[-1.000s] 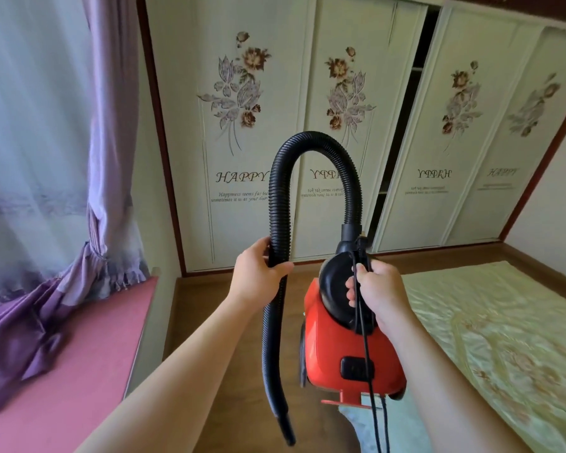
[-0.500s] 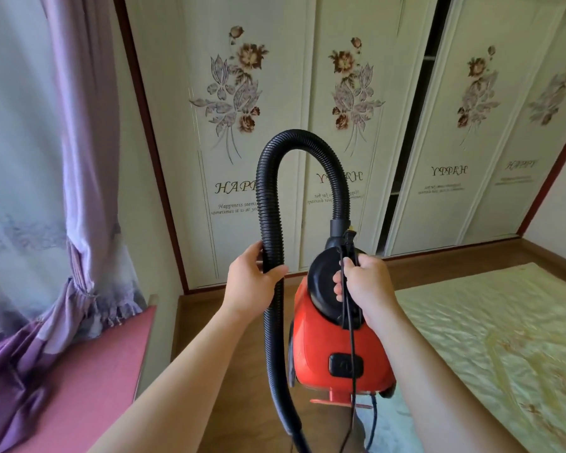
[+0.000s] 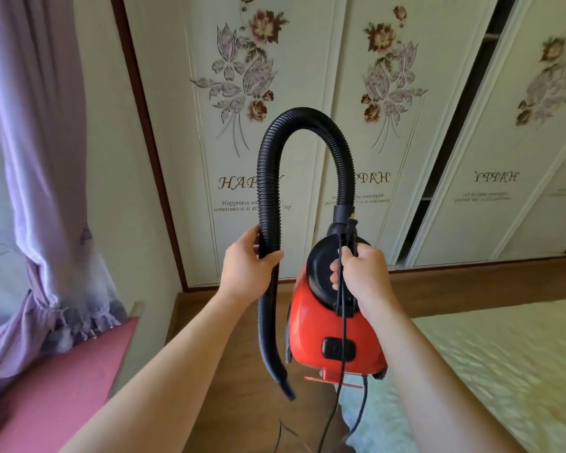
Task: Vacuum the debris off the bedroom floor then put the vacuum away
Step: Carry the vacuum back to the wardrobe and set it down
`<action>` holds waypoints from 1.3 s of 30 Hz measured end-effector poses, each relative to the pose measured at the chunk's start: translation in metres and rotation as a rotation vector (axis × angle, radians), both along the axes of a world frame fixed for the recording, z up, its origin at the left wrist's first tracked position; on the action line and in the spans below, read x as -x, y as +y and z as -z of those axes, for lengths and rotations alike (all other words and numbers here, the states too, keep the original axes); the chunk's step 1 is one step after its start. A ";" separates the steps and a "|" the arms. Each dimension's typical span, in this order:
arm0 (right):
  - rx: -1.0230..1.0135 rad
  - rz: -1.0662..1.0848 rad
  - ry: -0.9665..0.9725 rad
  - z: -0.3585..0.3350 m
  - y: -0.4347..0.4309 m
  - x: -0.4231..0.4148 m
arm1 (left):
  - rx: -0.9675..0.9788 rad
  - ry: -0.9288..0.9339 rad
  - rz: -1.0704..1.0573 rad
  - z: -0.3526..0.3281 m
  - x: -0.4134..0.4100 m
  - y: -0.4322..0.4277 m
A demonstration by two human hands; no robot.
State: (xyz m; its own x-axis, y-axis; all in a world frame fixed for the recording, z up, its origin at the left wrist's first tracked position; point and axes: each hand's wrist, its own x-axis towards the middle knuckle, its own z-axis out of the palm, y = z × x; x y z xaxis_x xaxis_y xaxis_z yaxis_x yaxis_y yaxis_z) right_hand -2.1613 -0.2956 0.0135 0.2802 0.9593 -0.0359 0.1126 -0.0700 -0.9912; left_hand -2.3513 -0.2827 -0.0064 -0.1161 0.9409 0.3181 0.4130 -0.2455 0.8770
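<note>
A small red vacuum [image 3: 311, 335] with a black top hangs in the air above the brown wooden floor [image 3: 242, 403]. My right hand [image 3: 363, 276] grips its black carry handle, with the thin black power cord pressed under the fingers; the cord [image 3: 340, 380] dangles down past the body. A black ribbed hose [image 3: 268, 191] arches up from the vacuum's top and down on the left. My left hand [image 3: 247, 268] is closed around that hose; its nozzle end [image 3: 283, 384] hangs free below. No debris shows on the floor.
A wardrobe with flowered sliding doors [image 3: 242, 125] fills the wall ahead; a dark gap [image 3: 451, 142] stands open between two doors. A purple curtain [image 3: 46, 158] and a pink ledge [image 3: 56, 387] are on the left. A bed with a pale green cover [image 3: 504, 371] is on the right.
The view has moved closer to the wardrobe and turned left. Both hands keep the same grips; the hose's nozzle end swings below the left hand.
</note>
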 end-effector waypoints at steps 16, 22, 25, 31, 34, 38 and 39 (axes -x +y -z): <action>0.044 0.217 0.022 0.030 0.211 0.030 | -0.004 -0.038 0.251 0.024 0.027 0.256; 0.029 0.312 0.051 0.027 0.273 0.017 | -0.026 -0.030 0.333 0.025 0.009 0.337; 0.024 0.328 0.052 0.028 0.306 0.001 | -0.041 -0.016 0.356 0.027 -0.011 0.376; 0.021 0.363 0.124 0.034 0.383 -0.047 | 0.000 0.019 0.387 0.030 -0.061 0.454; 0.027 0.364 0.140 0.033 0.423 -0.073 | 0.020 0.015 0.402 0.025 -0.091 0.494; 0.028 0.376 0.124 0.026 0.469 -0.109 | 0.014 -0.004 0.414 0.018 -0.129 0.542; 0.027 0.384 0.117 0.024 0.479 -0.117 | 0.013 -0.002 0.420 0.017 -0.138 0.553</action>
State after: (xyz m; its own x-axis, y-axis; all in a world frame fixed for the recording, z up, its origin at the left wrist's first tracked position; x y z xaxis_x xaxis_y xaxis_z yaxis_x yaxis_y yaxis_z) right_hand -2.0444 0.1836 -0.0103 0.6107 0.7838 -0.1128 -0.0401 -0.1116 -0.9929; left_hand -2.2137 0.2703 -0.0232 0.2777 0.9107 0.3058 0.2774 -0.3808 0.8821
